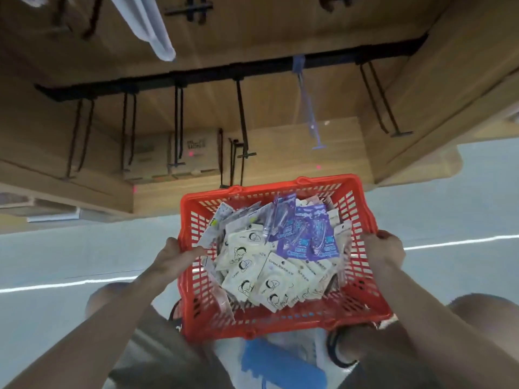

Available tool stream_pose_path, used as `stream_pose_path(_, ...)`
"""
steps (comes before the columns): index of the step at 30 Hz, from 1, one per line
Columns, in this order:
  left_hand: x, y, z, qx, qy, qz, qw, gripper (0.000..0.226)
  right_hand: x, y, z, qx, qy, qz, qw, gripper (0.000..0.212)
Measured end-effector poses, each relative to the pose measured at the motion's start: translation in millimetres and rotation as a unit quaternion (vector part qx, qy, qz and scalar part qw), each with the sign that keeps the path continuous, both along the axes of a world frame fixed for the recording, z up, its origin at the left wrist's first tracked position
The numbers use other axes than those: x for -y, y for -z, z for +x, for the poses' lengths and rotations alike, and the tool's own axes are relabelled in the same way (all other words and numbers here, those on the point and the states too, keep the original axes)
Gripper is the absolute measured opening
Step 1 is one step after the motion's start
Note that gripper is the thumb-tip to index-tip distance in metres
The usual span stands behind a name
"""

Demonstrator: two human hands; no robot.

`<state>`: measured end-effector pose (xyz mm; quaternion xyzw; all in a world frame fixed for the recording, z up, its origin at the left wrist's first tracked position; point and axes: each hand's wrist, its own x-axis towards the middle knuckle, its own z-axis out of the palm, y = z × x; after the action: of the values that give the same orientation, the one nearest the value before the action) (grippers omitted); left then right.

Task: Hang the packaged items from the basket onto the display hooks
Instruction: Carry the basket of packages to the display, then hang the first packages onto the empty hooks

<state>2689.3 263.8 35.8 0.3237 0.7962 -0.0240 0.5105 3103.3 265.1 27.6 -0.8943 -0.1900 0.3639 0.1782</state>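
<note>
A red plastic basket (362,279) is held in front of me over the floor. My left hand (174,255) grips its left rim, thumb inside. My right hand (383,248) grips the right rim. Inside lie several white packets (252,265) with line drawings and a few purple packets (306,237) toward the far side. Above, a black rail (224,71) on a wooden panel carries several black display hooks (243,119); one blue hook (309,108) hangs among them. The hooks look bare.
Cardboard boxes (171,155) sit on a low wooden shelf behind the hooks. Wooden panelling continues to the right (449,94). A white tube (146,26) hangs at the top left. A blue and white object (278,360) lies under the basket near my knees.
</note>
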Motion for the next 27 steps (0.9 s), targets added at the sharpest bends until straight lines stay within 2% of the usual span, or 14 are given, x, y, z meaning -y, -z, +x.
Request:
stream_pose_path(7, -9, 95, -17, 0.012, -0.024, 0.001, 1.0, 0.092, -4, 80, -13, 0.01, -0.006, -0.006, 1.0, 0.022)
stream_pose_path(11, -6, 139, -28, 0.029, -0.033, 0.013, 0.999, 0.086, -5, 115, -21, 0.0, 0.0, -0.003, 1.0, 0.026)
stream_pose_path(16, -7, 149, -17, 0.037, -0.055, 0.02, 0.998, 0.064, -2, 151, -25, 0.005, 0.005, 0.009, 1.0, 0.024)
stream_pose_path(19, -14, 163, -15, 0.007, -0.027, 0.012, 1.0, 0.078, -1, 165, -32, 0.064, -0.011, 0.018, 0.998, 0.022)
stream_pose_path(22, -15, 170, -8, -0.031, -0.018, 0.024, 0.999, 0.075, -1, 172, -38, 0.115, -0.035, 0.008, 0.993, 0.037)
stream_pose_path(27, -8, 169, -6, -0.035, -0.008, 0.038, 0.999, 0.076, -6, 174, -33, 0.092, -0.047, -0.015, 0.995, 0.046)
